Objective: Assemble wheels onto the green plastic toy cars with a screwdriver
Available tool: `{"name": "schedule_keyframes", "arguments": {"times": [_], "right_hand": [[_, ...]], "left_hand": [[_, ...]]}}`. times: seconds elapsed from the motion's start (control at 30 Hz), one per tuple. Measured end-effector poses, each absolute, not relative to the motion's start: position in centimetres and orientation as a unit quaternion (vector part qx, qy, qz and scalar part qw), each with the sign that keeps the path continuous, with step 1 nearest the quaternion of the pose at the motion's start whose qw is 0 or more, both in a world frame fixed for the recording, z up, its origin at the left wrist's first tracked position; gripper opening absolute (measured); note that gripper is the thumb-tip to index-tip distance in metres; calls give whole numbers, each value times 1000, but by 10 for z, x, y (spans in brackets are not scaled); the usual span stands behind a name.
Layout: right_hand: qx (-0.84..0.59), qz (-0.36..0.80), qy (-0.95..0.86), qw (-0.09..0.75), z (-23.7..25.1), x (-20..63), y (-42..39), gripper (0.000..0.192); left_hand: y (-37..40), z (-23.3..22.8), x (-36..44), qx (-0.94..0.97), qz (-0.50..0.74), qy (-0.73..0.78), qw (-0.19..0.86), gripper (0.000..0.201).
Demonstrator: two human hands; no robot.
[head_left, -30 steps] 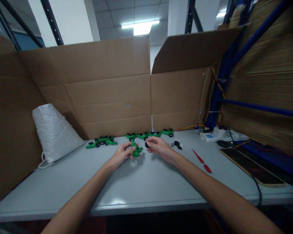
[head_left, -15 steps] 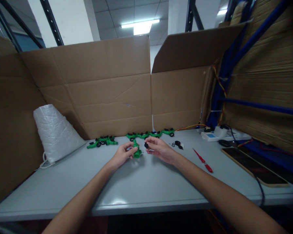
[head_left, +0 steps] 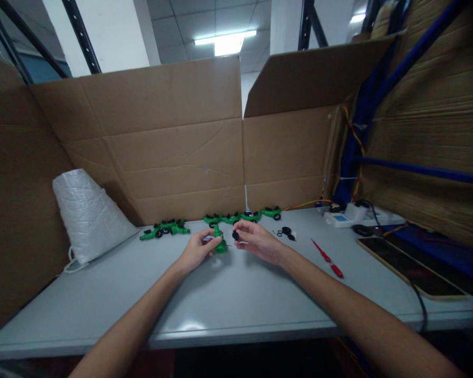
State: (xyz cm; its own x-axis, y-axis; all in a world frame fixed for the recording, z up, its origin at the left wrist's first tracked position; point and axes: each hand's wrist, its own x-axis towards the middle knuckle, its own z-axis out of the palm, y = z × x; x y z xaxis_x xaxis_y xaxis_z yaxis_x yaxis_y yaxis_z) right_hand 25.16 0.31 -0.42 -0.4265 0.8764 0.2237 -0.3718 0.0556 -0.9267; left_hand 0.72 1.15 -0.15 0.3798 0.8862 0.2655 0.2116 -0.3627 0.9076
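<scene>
Head view: the left hand has its grip clamped on a green plastic piece just above the grey table. The right hand pinches a small black part beside it. Best to steady the green piece, align the black part squarely, then press gently

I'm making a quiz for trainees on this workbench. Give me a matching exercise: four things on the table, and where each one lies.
Things:
1. white woven sack
2. red-handled screwdriver
3. green plastic part
4. flat dark tablet

Places:
A. in the left hand
B. far left, against the cardboard
C. far right, near the table edge
D. just right of the right hand

Pairs: 1-B, 2-D, 3-A, 4-C
</scene>
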Motion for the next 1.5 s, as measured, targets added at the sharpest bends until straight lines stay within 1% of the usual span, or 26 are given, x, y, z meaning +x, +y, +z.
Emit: {"name": "schedule_keyframes", "arguments": {"times": [0.07, 0.1, 0.2, 0.23, 0.3, 0.33, 0.4, 0.53, 0.73, 1.03, 1.3, 1.5], "right_hand": [[-270, 591, -585, 485, -12, 250, 9, 44], [-301, 542, -619, 482, -16, 250, 12, 39], [-379, 356, -722, 457, -27, 252, 18, 14], [-395, 277, -760, 435, -29, 254, 18, 11], [-409, 156, -813, 383, -32, 258, 17, 12], [-412, 115, -830, 357, -33, 260, 16, 13], [-418, 72, -848, 318, -33, 262, 15, 13], [-416, 59, -860, 291, -33, 263, 15, 15], [-407, 76, -859, 303, -29, 261, 12, 13], [-413, 61, -862, 288, -26, 258, 10, 16], [-401, 64, -869, 282, -32, 262, 17, 27], [-406, 60, -860, 303, -34, 263, 18, 34]], "left_hand": [[13, -3, 7, 719, 406, 387, 412, 52], [13, -3, 7, 719, 406, 388, 410, 52], [14, -3, 6, 718, 412, 390, 404, 52], [14, -2, 7, 716, 416, 391, 402, 52], [13, 0, 7, 712, 423, 395, 398, 52], [13, 1, 7, 709, 427, 399, 396, 52], [11, 3, 8, 705, 429, 403, 394, 52], [10, 3, 9, 704, 426, 407, 395, 51], [11, 2, 8, 707, 429, 402, 392, 50], [14, 0, 6, 710, 427, 408, 384, 48], [15, 0, 5, 715, 428, 399, 381, 47], [15, 1, 5, 715, 428, 402, 379, 47]]}}
